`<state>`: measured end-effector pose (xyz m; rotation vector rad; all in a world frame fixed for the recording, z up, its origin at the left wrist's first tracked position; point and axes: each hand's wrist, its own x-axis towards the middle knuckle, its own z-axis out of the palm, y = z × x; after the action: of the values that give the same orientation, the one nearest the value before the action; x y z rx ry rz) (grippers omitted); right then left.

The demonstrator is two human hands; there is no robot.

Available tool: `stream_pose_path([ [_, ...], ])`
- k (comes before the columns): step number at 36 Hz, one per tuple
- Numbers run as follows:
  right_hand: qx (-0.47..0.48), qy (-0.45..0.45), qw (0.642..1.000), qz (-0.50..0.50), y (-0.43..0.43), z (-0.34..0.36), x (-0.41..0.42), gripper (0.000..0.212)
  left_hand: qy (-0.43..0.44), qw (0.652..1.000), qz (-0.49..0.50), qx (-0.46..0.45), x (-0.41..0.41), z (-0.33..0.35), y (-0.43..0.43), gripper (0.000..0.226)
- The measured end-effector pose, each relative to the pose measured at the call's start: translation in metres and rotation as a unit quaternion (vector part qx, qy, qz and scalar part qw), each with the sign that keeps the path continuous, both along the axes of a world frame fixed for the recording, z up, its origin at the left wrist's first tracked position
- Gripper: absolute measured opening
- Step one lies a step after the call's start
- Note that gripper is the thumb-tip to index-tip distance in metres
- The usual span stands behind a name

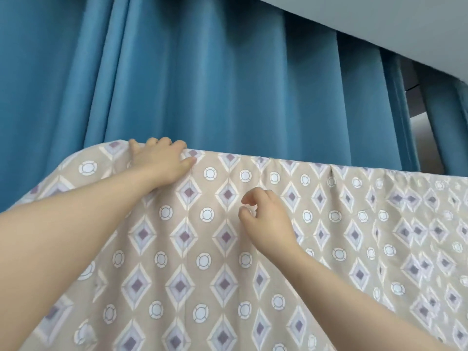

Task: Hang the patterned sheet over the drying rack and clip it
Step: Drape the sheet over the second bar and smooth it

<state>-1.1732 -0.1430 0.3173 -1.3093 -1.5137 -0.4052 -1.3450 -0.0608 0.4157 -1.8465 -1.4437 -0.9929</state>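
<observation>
**Beige patterned sheet draped high, one hand gripping its top fold**

Beige cloth printed with purple-centred diamonds and pale ringed circles, the patterned sheet hangs over a high horizontal support and fills the lower half of the view. The support itself is hidden under the fabric, so the rack cannot be seen directly; only the straight top fold running off to the right of the grip marks where it lies.

The left hand is at that top fold. Its fingers curl over the ridge and out of sight behind it, while the thumb presses the front face of the cloth, so the hand is closed around the sheet's upper edge. Just left of this grip the fold rounds off and the fabric slopes down.

The right hand sits lower and to the right of the grip, in front of the hanging face of the sheet. Its thumb and forefinger are curled toward each other with a small gap; whether they pinch any cloth cannot be told.

Behind the top fold hangs a blue curtain in vertical pleats.
</observation>
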Motion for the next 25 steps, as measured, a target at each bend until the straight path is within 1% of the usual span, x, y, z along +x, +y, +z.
stream_pose_path([
  [3,-0.006,0.006,1.000,0.016,0.005,0.006,0.006,0.021,-0.001,1.000,0.008,0.012,0.007,-0.001,0.000,0.050],
  [6,0.008,-0.004,1.000,0.023,0.011,0.015,0.008,0.020,-0.009,1.000,-0.006,0.020,0.009,-0.001,0.003,0.048],
  [11,0.083,-0.041,0.996,0.000,0.031,0.038,-0.010,0.023,-0.035,0.997,-0.019,0.066,0.002,-0.005,0.015,0.043],
  [15,0.146,-0.098,0.984,-0.036,0.050,0.058,-0.032,0.031,-0.044,0.993,-0.044,0.097,-0.007,-0.006,0.024,0.039],
  [17,0.139,-0.086,0.986,-0.042,0.063,0.074,-0.038,0.038,-0.050,0.990,-0.067,0.117,-0.010,-0.005,0.030,0.038],
  [19,0.103,-0.064,0.991,-0.053,0.076,0.090,-0.041,0.040,-0.064,0.985,-0.092,0.130,-0.013,-0.002,0.033,0.038],
  [22,0.073,-0.085,0.990,-0.087,0.090,0.102,-0.047,0.034,-0.077,0.980,-0.124,0.134,-0.019,0.003,0.035,0.038],
  [25,0.081,-0.111,0.985,-0.104,0.096,0.101,-0.048,0.040,-0.055,0.982,-0.131,0.123,-0.027,0.005,0.038,0.037],
])
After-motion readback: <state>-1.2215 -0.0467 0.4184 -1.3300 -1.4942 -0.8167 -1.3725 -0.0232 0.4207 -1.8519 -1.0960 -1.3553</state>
